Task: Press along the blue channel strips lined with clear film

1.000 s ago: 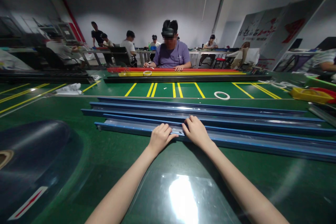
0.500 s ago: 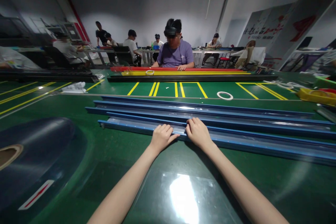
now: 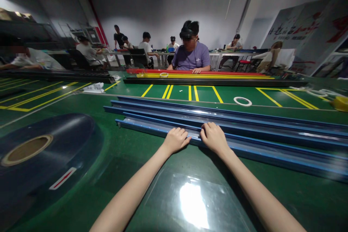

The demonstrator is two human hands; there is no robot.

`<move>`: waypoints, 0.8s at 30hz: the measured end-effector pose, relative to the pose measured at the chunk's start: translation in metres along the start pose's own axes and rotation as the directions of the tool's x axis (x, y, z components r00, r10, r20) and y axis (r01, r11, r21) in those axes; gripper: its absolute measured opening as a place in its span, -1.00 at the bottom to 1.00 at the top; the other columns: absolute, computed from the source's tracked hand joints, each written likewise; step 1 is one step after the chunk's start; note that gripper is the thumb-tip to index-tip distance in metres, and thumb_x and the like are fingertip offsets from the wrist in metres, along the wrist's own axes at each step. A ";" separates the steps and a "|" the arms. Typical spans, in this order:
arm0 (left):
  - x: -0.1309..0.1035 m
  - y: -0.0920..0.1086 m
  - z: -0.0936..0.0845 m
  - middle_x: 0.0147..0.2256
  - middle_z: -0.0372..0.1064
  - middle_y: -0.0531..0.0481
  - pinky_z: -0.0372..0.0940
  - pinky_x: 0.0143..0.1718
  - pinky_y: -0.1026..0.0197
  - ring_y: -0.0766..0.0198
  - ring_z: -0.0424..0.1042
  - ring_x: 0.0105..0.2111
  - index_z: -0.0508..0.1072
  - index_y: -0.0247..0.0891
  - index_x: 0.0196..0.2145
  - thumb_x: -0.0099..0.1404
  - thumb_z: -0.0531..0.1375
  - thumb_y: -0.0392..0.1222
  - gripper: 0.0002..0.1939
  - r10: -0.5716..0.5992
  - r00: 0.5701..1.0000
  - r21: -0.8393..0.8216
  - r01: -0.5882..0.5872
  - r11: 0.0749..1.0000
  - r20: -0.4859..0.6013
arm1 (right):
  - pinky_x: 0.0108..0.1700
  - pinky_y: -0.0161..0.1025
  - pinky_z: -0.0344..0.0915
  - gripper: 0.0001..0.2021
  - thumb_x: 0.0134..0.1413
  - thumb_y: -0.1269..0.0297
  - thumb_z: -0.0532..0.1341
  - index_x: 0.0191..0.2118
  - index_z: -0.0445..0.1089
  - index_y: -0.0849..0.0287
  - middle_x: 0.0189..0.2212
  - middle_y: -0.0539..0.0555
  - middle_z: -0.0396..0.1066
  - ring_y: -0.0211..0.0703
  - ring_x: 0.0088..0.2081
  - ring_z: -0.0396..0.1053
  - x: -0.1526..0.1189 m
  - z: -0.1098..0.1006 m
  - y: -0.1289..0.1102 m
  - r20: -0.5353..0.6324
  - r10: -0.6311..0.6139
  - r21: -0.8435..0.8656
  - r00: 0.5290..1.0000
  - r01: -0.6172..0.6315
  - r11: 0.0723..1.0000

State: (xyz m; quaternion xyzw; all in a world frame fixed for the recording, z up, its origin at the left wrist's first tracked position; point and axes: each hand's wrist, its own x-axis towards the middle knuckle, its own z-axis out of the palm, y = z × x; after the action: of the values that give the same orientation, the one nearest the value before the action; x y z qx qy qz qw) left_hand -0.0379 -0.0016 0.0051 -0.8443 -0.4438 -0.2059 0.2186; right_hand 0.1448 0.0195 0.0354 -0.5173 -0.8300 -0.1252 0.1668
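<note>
Both hands rest on the nearest blue channel strip (image 3: 146,127), a long trough-like profile lying across the table. My left hand (image 3: 176,140) has its fingers curled over the strip, its thumb stretched along the near edge. Just to the right, my right hand (image 3: 214,137) is closed over the same strip, fingertips down in the trough. A short gap separates the two hands, and what lies under their fingers is hidden. Behind this strip, further blue channel strips (image 3: 168,112) lie close together at a slight angle to it.
A large roll of clear film (image 3: 73,137) lies on the left. A transparent sheet (image 3: 160,192) reflects light in front of me. Beyond are a white ring (image 3: 242,101), black strips (image 3: 217,81) and yellow strips (image 3: 206,76). A co-worker (image 3: 191,56) sits opposite.
My view has turned slightly left, so the scene sits further right and more of the film roll shows. Both hands stay on the same blue strip, with little change in their grip.
</note>
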 end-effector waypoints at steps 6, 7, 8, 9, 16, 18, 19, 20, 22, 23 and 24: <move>0.001 0.002 -0.011 -0.43 0.31 -0.04 0.09 -0.38 0.21 0.24 0.29 -0.38 0.32 -0.27 -0.44 0.30 -0.08 0.00 -0.66 0.042 0.995 -0.054 -0.037 0.998 0.094 | -0.29 -0.23 0.04 -0.79 0.07 0.33 -0.07 -0.37 0.29 0.20 -0.43 0.15 0.34 -0.10 -0.30 0.24 -0.004 0.000 0.008 0.008 -0.004 0.018 1.000 0.003 1.000; 0.000 0.001 -0.013 -0.42 0.32 -0.04 0.10 -0.37 0.21 0.24 0.29 -0.37 0.32 -0.27 -0.43 0.29 -0.07 0.02 -0.65 0.043 0.994 -0.050 -0.038 0.998 0.099 | -0.28 -0.24 0.05 -0.79 0.07 0.33 -0.07 -0.37 0.29 0.20 -0.43 0.15 0.34 -0.10 -0.30 0.24 -0.005 -0.001 0.009 0.009 -0.003 0.018 1.000 0.003 1.000; -0.001 0.000 -0.014 -0.42 0.32 -0.04 0.09 -0.36 0.20 0.24 0.29 -0.37 0.32 -0.27 -0.43 0.28 -0.07 0.03 -0.65 0.037 0.994 -0.043 -0.033 0.999 0.103 | -0.28 -0.24 0.05 -0.78 0.07 0.32 -0.07 -0.37 0.29 0.20 -0.43 0.14 0.34 -0.10 -0.29 0.24 -0.006 -0.001 0.010 0.012 -0.003 0.019 1.000 0.002 1.000; -0.003 -0.001 -0.016 -0.41 0.32 -0.04 0.09 -0.36 0.20 0.23 0.29 -0.36 0.32 -0.27 -0.42 0.28 -0.06 0.05 -0.65 0.027 0.994 -0.035 -0.023 0.999 0.108 | -0.27 -0.24 0.05 -0.78 0.08 0.32 -0.07 -0.36 0.29 0.20 -0.42 0.14 0.34 -0.10 -0.29 0.24 -0.008 -0.002 0.012 0.014 -0.001 0.020 1.000 0.000 1.000; -0.024 -0.028 -0.025 -0.41 0.34 -0.01 0.08 -0.36 0.22 0.24 0.30 -0.37 0.33 -0.26 -0.43 0.23 -0.02 0.10 -0.63 -0.069 0.986 0.000 0.070 0.998 0.151 | -0.25 -0.23 0.07 -0.77 0.09 0.31 -0.08 -0.35 0.29 0.20 -0.41 0.13 0.34 -0.11 -0.30 0.25 -0.023 -0.006 0.030 0.020 -0.018 0.036 1.000 0.017 0.999; -0.031 -0.037 -0.026 -0.40 0.35 -0.01 0.07 -0.35 0.22 0.24 0.30 -0.37 0.33 -0.26 -0.43 0.22 -0.02 0.12 -0.62 -0.089 0.985 0.009 0.089 0.996 0.150 | -0.25 -0.23 0.08 -0.77 0.09 0.31 -0.08 -0.35 0.29 0.21 -0.41 0.13 0.33 -0.11 -0.30 0.26 -0.027 -0.007 0.035 0.028 -0.023 0.042 0.999 0.022 0.999; -0.034 -0.040 -0.026 -0.40 0.35 -0.01 0.07 -0.35 0.22 0.24 0.30 -0.37 0.34 -0.26 -0.43 0.22 -0.02 0.13 -0.61 -0.097 0.985 0.010 0.096 0.995 0.145 | -0.25 -0.23 0.08 -0.76 0.09 0.31 -0.08 -0.34 0.30 0.21 -0.41 0.14 0.33 -0.11 -0.30 0.26 -0.028 -0.008 0.037 0.031 -0.023 0.044 0.999 0.021 0.999; -0.036 -0.043 -0.027 -0.41 0.35 -0.01 0.07 -0.36 0.23 0.25 0.30 -0.37 0.34 -0.26 -0.42 0.22 -0.02 0.14 -0.60 -0.103 0.985 0.009 0.103 0.995 0.138 | -0.25 -0.23 0.08 -0.76 0.09 0.31 -0.08 -0.34 0.30 0.21 -0.41 0.14 0.33 -0.11 -0.30 0.26 -0.029 -0.008 0.038 0.033 -0.021 0.046 0.999 0.019 0.999; -0.039 -0.046 -0.026 -0.42 0.36 -0.01 0.06 -0.37 0.24 0.25 0.30 -0.37 0.34 -0.26 -0.43 0.22 -0.03 0.14 -0.59 -0.108 0.987 0.002 0.109 0.994 0.121 | -0.25 -0.23 0.09 -0.77 0.08 0.30 -0.08 -0.34 0.30 0.22 -0.42 0.14 0.33 -0.11 -0.30 0.26 -0.030 -0.009 0.039 0.032 -0.018 0.048 0.999 0.016 0.999; -0.040 -0.047 -0.026 -0.43 0.36 -0.01 0.05 -0.37 0.24 0.25 0.31 -0.38 0.34 -0.26 -0.44 0.22 -0.03 0.15 -0.59 -0.108 0.988 -0.002 0.109 0.994 0.112 | -0.26 -0.23 0.09 -0.77 0.08 0.31 -0.08 -0.35 0.29 0.22 -0.42 0.14 0.33 -0.11 -0.30 0.26 -0.031 -0.009 0.039 0.029 -0.017 0.050 0.999 0.015 0.999; -0.041 -0.047 -0.025 -0.44 0.36 -0.01 0.04 -0.38 0.24 0.26 0.30 -0.39 0.34 -0.27 -0.46 0.22 -0.04 0.15 -0.58 -0.108 0.989 -0.003 0.109 0.994 0.103 | -0.26 -0.23 0.09 -0.77 0.08 0.31 -0.08 -0.35 0.29 0.21 -0.42 0.14 0.33 -0.12 -0.31 0.25 -0.031 -0.010 0.039 0.025 -0.017 0.051 1.000 0.016 0.999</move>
State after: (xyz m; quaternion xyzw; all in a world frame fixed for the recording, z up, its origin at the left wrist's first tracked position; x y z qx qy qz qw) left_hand -0.1026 -0.0183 0.0125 -0.8294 -0.4987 -0.1759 0.1801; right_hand 0.1935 0.0075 0.0329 -0.5077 -0.8391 -0.0990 0.1683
